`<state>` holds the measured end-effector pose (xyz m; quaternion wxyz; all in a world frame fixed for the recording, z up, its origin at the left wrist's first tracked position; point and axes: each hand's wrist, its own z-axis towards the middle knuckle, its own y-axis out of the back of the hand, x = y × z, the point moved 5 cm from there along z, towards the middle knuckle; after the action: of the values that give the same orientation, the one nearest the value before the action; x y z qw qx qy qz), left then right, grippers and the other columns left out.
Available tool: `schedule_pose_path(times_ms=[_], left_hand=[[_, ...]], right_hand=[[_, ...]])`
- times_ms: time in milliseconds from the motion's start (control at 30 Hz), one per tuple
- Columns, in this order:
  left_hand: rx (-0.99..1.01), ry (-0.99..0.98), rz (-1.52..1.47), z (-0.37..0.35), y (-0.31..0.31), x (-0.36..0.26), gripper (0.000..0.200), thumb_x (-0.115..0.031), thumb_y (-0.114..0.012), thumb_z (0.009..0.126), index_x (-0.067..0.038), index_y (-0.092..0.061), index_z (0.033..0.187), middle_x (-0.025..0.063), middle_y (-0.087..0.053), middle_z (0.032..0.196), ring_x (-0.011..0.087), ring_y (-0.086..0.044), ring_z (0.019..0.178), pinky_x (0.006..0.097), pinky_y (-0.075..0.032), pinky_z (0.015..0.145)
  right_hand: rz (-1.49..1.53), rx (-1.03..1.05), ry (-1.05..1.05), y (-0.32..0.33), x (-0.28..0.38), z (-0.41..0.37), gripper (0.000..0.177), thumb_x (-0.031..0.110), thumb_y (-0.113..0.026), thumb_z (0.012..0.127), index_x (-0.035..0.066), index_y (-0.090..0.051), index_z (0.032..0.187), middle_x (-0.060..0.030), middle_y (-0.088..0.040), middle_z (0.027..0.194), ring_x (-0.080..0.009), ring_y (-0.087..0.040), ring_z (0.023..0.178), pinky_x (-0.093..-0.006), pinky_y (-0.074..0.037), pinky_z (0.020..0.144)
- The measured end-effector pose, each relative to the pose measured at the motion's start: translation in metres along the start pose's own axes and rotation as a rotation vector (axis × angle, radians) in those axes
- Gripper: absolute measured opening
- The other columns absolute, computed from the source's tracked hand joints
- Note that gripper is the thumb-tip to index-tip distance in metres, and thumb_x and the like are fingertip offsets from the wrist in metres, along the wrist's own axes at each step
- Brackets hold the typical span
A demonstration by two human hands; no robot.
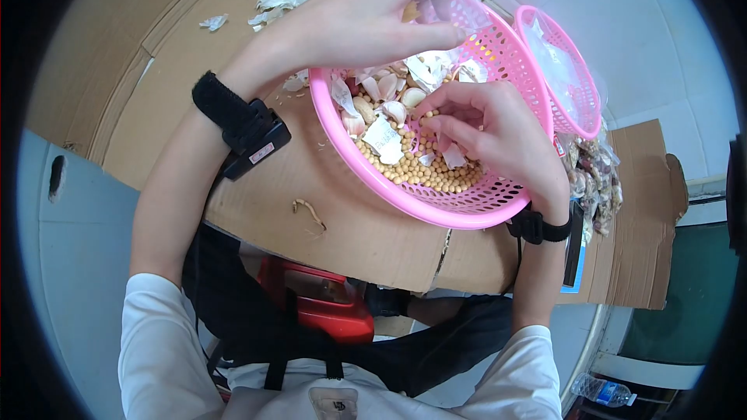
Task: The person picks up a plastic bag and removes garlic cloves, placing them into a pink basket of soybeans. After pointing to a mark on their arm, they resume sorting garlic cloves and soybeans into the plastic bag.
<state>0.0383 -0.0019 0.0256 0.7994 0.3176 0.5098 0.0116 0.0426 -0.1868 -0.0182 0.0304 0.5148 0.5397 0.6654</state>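
A pink plastic basket [389, 196] holds yellow soybeans [440, 177], garlic cloves [395, 112], an unshelled peanut [363, 110] and papery garlic skins [428, 70]. My left hand [381, 23] is over the basket's far side, its fingers closed round a clear plastic bag [461, 6]; something yellowish shows inside the bag. My right hand [498, 128] reaches down into the basket, thumb and forefinger pinched together with soybeans at their tips. A torn white scrap with print [384, 140] lies on the beans, left of my right hand.
A smaller pink basket [556, 70] with clear plastic inside stands behind. Bagged reddish-brown goods [595, 183] are at the right. Loose skins [284, 0] lie at the back left of the cardboard-covered table [373, 245], and a thin dry root [310, 211] near its front.
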Motion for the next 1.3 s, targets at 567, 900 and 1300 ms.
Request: schedule_pose_path(times_ms=[567, 900, 1300], left_hand=[[-0.044, -0.046, 0.095, 0.001, -0.002, 0.003, 0.066, -0.039, -0.062, 0.100, 0.005, -0.044, 0.147, 0.0215, -0.065, 0.115, 0.0257, -0.064, 0.100, 0.0355, -0.053, 0.082], [-0.071, 0.045, 0.121, 0.011, -0.005, 0.019, 0.065, -0.040, -0.061, 0.101, 0.007, -0.047, 0.144, 0.0219, -0.065, 0.115, 0.0263, -0.064, 0.101, 0.0364, -0.053, 0.084], [-0.018, -0.037, 0.028, 0.005, -0.001, 0.009, 0.065, -0.039, -0.062, 0.100, 0.006, -0.047, 0.144, 0.0229, -0.064, 0.116, 0.0268, -0.064, 0.104, 0.0369, -0.053, 0.085]], right_hand=[[-0.147, -0.133, 0.167, 0.004, 0.003, 0.003, 0.013, 0.008, -0.067, 0.094, -0.003, -0.073, 0.097, -0.0121, -0.070, 0.071, -0.0189, -0.066, 0.058, -0.0332, -0.051, 0.060], [0.050, -0.021, 0.003, 0.000, 0.003, 0.000, 0.010, 0.003, -0.063, 0.091, -0.003, -0.070, 0.096, -0.0113, -0.075, 0.079, -0.0181, -0.073, 0.072, -0.0312, -0.056, 0.067], [-0.027, 0.042, 0.009, -0.001, 0.007, 0.000, 0.009, 0.002, -0.072, 0.087, 0.000, -0.073, 0.095, -0.0100, -0.072, 0.076, -0.0177, -0.071, 0.069, -0.0318, -0.056, 0.067]])
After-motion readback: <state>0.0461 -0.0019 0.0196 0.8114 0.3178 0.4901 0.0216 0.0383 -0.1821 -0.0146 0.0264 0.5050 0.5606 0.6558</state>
